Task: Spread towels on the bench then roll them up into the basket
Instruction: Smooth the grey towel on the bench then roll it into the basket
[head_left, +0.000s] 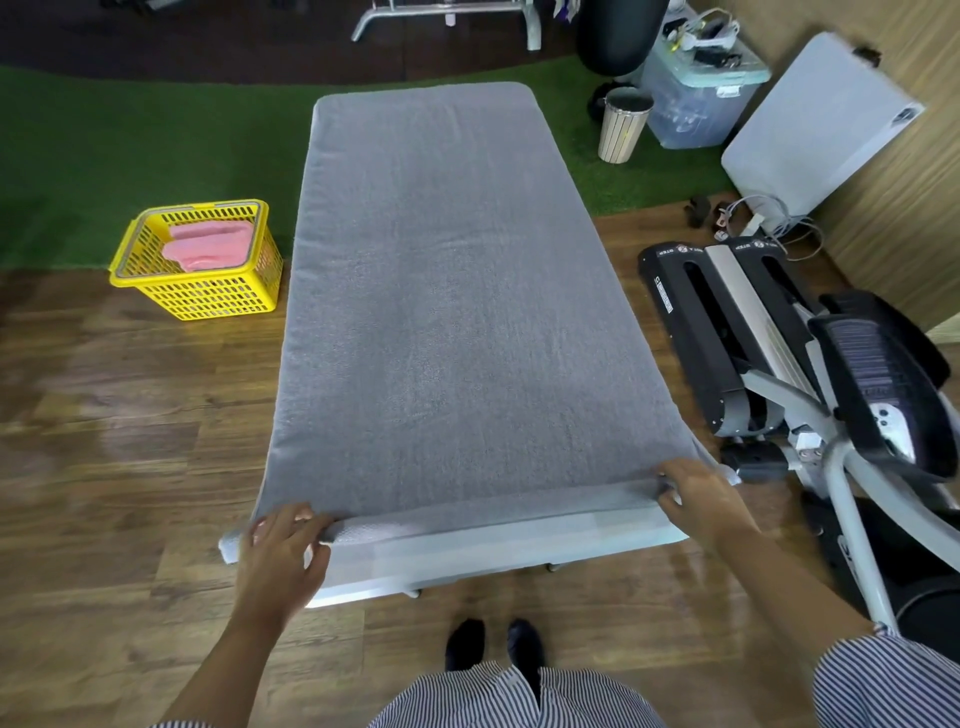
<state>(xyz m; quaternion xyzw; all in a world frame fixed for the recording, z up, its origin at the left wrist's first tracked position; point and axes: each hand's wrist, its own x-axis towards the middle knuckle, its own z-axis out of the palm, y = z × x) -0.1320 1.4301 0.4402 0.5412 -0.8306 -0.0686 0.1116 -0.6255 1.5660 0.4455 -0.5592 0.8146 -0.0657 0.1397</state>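
A grey towel (447, 291) lies spread flat over the whole bench (498, 551), whose pale near edge shows under it. The towel's near end is turned over into a thin roll across the bench's width. My left hand (285, 545) grips the left end of that roll, which sticks out past the bench corner. My right hand (696, 493) presses on the roll's right end. A yellow basket (208, 296) stands on the floor to the left of the bench with rolled pink towels (208, 244) inside.
A black and grey exercise machine (779, 364) stands close to the bench's right side. Farther back on the right are a slatted bin (623, 124), a clear storage box (696, 98) and a white panel (821, 135). Wooden floor lies on the left.
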